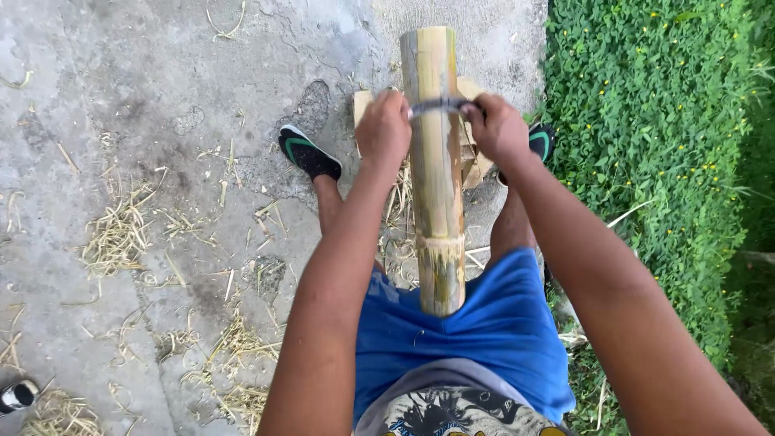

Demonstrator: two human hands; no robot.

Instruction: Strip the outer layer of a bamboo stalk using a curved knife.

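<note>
A thick bamboo pole [436, 178], yellow-green, runs from my lap away from me, its far end resting on a wooden block [471, 153]. A curved dark metal blade [440, 105] lies across the pole near its far end. My left hand [383, 129] is closed on the blade's left end, and my right hand [496, 127] is closed on its right end. Both arms reach forward on either side of the pole. My feet in black and green sandals [308, 152] stand at each side of the block.
Rough concrete ground [121, 121] is strewn with dry straw and bamboo shavings [117, 234]. A dense green hedge-like ground cover with small yellow flowers [662, 145] borders the right side. Part of a shoe [16, 396] shows at the lower left edge.
</note>
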